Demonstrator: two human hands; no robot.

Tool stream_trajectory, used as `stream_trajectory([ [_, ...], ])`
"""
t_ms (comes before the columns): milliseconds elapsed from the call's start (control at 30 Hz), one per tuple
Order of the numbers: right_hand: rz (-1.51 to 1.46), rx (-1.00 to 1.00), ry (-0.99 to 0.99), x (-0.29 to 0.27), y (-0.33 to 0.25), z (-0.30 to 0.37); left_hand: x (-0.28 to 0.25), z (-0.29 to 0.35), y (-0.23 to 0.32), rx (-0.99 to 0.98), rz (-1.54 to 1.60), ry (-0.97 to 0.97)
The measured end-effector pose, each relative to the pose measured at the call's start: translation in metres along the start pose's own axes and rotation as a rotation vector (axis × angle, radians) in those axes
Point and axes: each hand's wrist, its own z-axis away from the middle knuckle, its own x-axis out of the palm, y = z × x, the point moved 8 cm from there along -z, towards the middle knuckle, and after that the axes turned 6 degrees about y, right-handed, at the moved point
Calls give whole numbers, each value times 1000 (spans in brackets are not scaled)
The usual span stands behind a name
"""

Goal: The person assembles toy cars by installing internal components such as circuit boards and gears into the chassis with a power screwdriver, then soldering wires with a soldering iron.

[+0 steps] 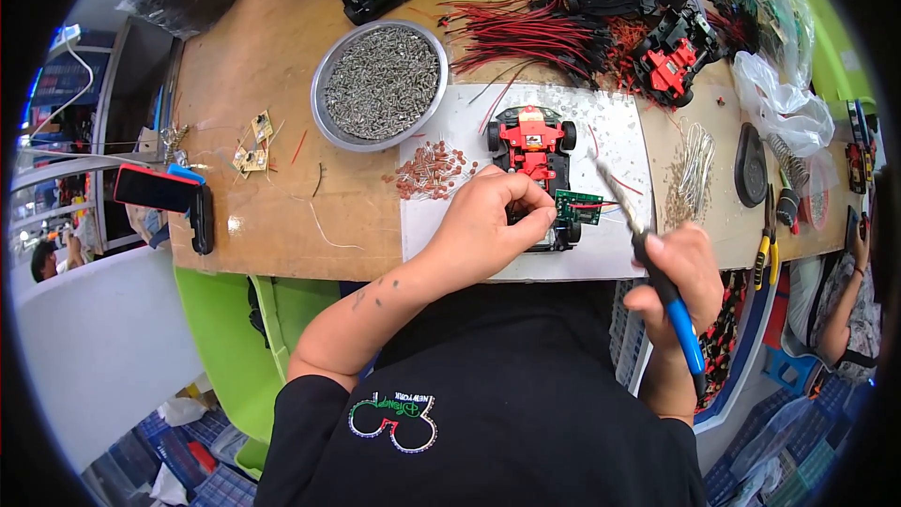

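Head view: nearest, the right hand [680,272] is closed in a fist around the blue handle of a soldering iron [648,253], whose metal tip slants up and left toward a small green circuit board [577,205]. The left hand [493,221] is curled over the rear of a red and black toy car chassis [533,155], fingers pinched at the board's edge. Board and chassis lie on a white sheet [619,145] on the wooden bench [272,216]. Left of the car sits a heap of small reddish-brown components [430,172]. Farther back stands a round metal bowl of small grey screws [380,84], and beside it a bundle of red and black wires [530,38]. Another red chassis [671,61] lies to the right.
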Motion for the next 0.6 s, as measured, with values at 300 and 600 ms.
stream_trajectory([
  [300, -125, 145, -32, 4, 3, 27, 1, -2, -1, 6, 2, 9],
  [600, -115, 114, -68, 6, 3, 24, 2, -3, -1, -14, 11, 42],
])
